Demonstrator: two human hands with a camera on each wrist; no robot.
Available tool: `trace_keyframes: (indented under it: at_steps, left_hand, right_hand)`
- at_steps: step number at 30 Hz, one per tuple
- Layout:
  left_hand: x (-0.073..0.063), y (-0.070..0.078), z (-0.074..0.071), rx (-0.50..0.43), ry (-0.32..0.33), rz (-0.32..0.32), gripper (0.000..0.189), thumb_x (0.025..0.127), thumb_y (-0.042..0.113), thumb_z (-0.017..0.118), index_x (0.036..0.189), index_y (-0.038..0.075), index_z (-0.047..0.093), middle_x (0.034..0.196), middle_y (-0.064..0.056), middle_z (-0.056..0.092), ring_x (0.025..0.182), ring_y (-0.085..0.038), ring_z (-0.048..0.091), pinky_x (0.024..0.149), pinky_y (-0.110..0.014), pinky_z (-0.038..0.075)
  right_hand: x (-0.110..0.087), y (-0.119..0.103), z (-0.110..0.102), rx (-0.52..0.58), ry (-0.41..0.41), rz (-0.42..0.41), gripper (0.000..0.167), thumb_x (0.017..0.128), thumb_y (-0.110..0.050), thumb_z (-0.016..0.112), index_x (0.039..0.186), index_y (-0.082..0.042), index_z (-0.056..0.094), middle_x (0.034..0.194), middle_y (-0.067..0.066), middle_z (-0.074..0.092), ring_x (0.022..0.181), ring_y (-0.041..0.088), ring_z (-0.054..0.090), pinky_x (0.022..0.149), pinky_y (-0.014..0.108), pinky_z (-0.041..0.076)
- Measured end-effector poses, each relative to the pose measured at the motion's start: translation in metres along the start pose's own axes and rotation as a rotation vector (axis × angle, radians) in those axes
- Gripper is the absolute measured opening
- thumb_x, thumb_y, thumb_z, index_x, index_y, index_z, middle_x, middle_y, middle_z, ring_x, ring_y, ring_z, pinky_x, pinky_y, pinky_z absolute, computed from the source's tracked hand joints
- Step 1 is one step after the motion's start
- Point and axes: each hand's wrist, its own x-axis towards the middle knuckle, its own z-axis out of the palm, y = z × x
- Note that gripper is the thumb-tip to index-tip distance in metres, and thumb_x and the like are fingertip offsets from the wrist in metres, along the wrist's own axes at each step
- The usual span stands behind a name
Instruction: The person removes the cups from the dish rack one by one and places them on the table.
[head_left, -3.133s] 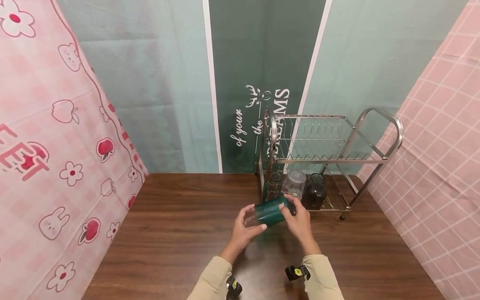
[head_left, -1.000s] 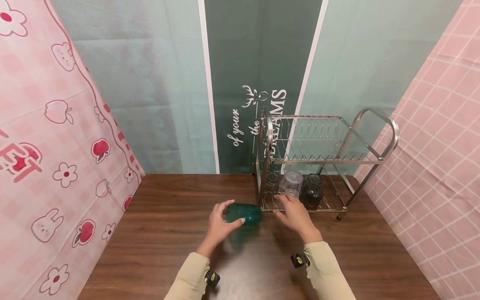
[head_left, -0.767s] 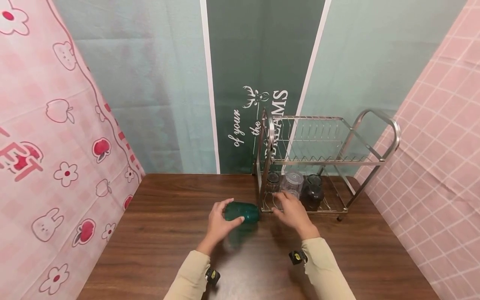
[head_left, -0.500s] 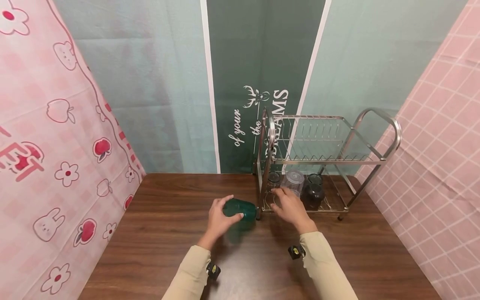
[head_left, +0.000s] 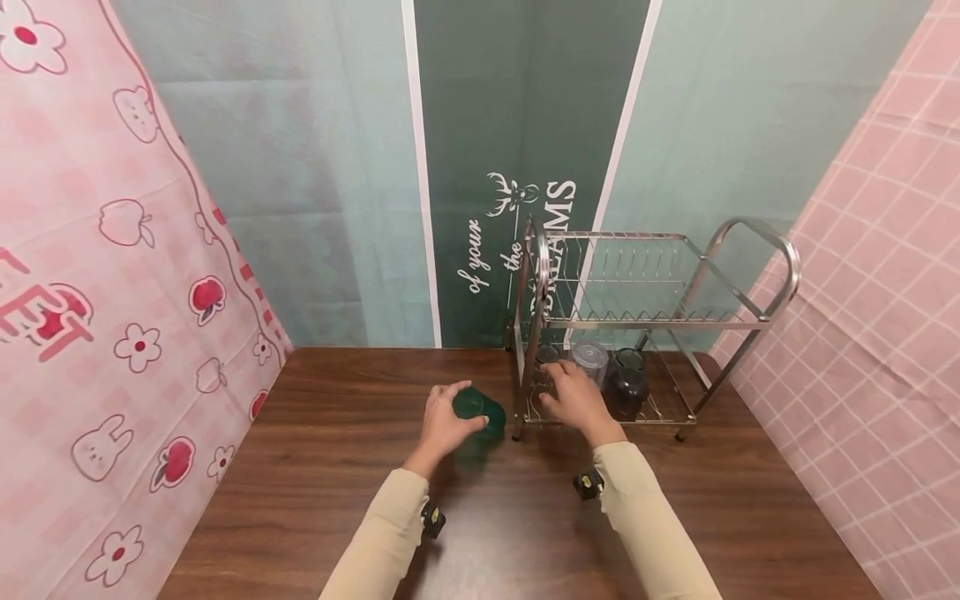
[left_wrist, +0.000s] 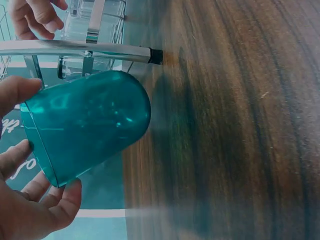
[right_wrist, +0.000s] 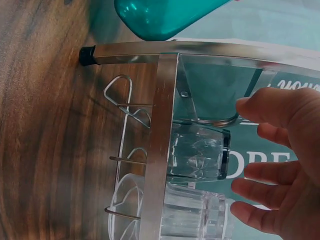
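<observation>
My left hand (head_left: 444,421) grips a teal see-through tumbler (left_wrist: 90,125) near its rim, thumb on one side and fingers on the other. The tumbler hangs tilted just left of the rack's front leg, its rounded base down and a shadow on the wood below. In the head view the tumbler (head_left: 483,412) is partly covered by the thumb. My right hand (head_left: 577,400) reaches to the rack's lower shelf with fingers spread and slightly bent, holding nothing. Its fingertips are close to a smoky glass (right_wrist: 197,152) and a clear glass (right_wrist: 182,212), both upside down.
A two-tier metal dish rack (head_left: 652,321) stands at the back right of the wooden table (head_left: 360,500). Dark glasses (head_left: 627,392) sit further right on its lower tier. Printed cloths hang behind and on both sides.
Three seconds ago both hands held the tumbler; the right has let go and moved up to the lower shelf. The left has shifted the tumbler left and tipped it from sideways toward upright.
</observation>
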Motion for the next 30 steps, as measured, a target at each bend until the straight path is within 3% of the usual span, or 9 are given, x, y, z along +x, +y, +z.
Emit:
trace_keyframes:
  at_steps: [8, 18, 30]
  left_hand:
    - [0.014, 0.005, 0.007, 0.099, -0.006, -0.041, 0.063, 0.067, 0.027, 0.083, 0.124, 0.014, 0.059, 0.11, -0.013, 0.046, 0.104, -0.031, 0.044, 0.079, -0.045, 0.044]
    - [0.03, 0.018, 0.013, 0.184, -0.015, -0.038, 0.062, 0.067, 0.029, 0.08, 0.124, 0.016, 0.059, 0.114, -0.013, 0.045, 0.103, -0.029, 0.042, 0.075, -0.043, 0.044]
    - [0.049, 0.023, 0.017, 0.243, -0.026, -0.063, 0.063, 0.067, 0.03, 0.078, 0.125, 0.016, 0.058, 0.114, -0.014, 0.043, 0.104, -0.029, 0.041, 0.072, -0.041, 0.045]
  right_hand:
    - [0.012, 0.004, 0.005, 0.012, -0.005, -0.002, 0.047, 0.081, -0.016, 0.071, 0.123, -0.003, 0.055, 0.122, 0.026, 0.049, 0.106, 0.043, 0.05, 0.083, 0.055, 0.042]
    - [0.029, 0.011, 0.004, -0.007, -0.018, -0.016, 0.05, 0.083, -0.016, 0.068, 0.128, -0.001, 0.051, 0.129, 0.029, 0.043, 0.112, 0.045, 0.046, 0.087, 0.055, 0.04]
    - [0.043, 0.014, 0.011, -0.117, -0.072, -0.028, 0.052, 0.084, -0.017, 0.066, 0.128, 0.004, 0.049, 0.131, 0.032, 0.04, 0.119, 0.044, 0.041, 0.095, 0.052, 0.034]
